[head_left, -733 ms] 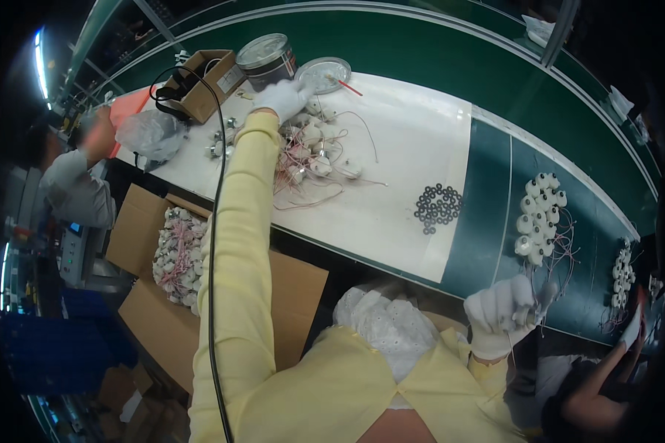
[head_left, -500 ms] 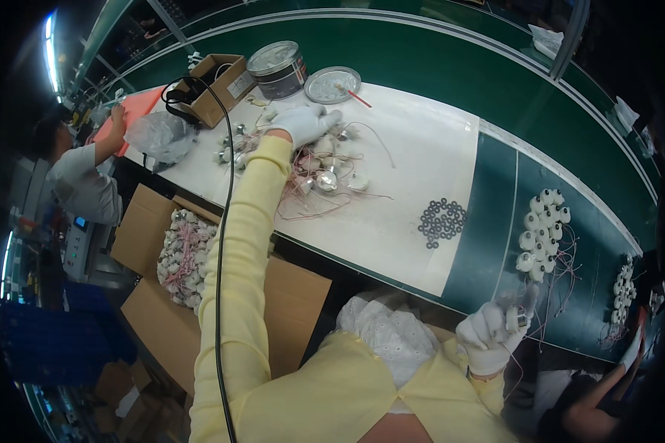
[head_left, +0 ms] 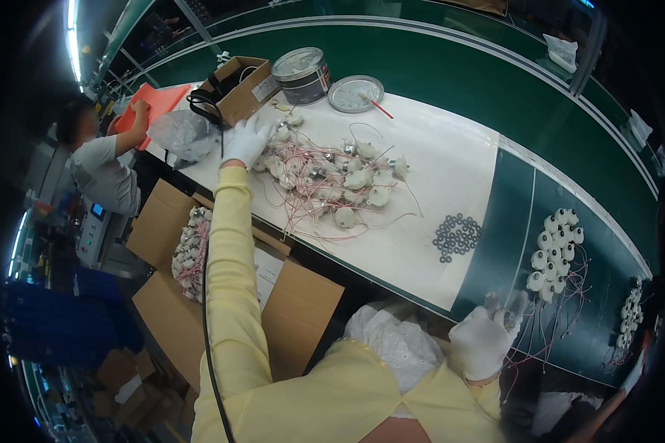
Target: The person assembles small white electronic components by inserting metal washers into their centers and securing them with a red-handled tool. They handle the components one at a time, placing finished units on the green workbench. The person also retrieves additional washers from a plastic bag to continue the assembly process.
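My left hand (head_left: 247, 141), in a white glove, reaches to the far left end of a loose heap of small white motors (head_left: 358, 179) with thin pink wires. Its fingers are stretched out and apart, beside the heap. My right hand (head_left: 480, 343), also gloved, is raised in front of the table's near edge. Between its fingers it grips one small motor (head_left: 504, 319) with a shiny metal part; a wire hangs below. Several black rings (head_left: 458, 235) lie grouped on the white sheet. Further right, white motors with dark tops (head_left: 555, 255) stand in rows on the green surface.
An open cardboard box (head_left: 314, 314) of motors (head_left: 193, 255) stands below the near edge. At the back are a carton (head_left: 247, 92), a tin (head_left: 303, 77) and a round lid (head_left: 355, 94) with a red stick. A black cable (head_left: 207, 310) crosses my left arm. Co-workers sit at both sides.
My left hand has moved left from over the heap to its end, and the heap now lies more spread out. My right hand still holds the motor. The view has shifted slightly.
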Demonstrator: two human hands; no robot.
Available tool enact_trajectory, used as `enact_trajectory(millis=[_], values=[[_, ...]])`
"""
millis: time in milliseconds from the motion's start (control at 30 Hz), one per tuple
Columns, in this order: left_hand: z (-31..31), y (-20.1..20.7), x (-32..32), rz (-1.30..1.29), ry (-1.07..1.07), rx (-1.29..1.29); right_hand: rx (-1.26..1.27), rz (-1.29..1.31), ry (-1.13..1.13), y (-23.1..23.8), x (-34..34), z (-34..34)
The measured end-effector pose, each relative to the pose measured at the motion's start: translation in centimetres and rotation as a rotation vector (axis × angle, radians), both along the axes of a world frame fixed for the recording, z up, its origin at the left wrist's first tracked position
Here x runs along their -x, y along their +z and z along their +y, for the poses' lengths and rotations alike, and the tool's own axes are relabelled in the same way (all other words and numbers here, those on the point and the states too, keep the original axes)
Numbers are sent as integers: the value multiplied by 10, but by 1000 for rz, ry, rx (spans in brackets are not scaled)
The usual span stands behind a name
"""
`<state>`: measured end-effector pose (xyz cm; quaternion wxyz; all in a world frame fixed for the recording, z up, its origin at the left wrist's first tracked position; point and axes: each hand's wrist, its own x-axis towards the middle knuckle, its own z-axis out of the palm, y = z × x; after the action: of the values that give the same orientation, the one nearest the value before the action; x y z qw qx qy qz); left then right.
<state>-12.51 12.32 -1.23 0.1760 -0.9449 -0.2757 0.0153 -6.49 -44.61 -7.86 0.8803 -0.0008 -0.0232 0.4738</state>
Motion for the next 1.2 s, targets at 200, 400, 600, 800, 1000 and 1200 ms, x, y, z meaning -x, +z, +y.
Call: enact_trajectory(millis=[200,400,600,800,1000,1200], values=[[64,-86,5,-851,7,632,51,-88,-51,-6,8,5],[-11,-17,-38,-487,-2,904,-24,-305,7,-23,0,1],[4,-27,-77,-609,-51,826,-120,-436,166,-31,-16,2],[-35,-12,-100,-254,-271,727,-106,-174,301,-29,-14,1],[-74,25,-64,-233,-267,781,-186,374,617,-31,-17,-4],[-96,-3,-1,-639,-236,406,-558,753,1104,-21,-19,17]])
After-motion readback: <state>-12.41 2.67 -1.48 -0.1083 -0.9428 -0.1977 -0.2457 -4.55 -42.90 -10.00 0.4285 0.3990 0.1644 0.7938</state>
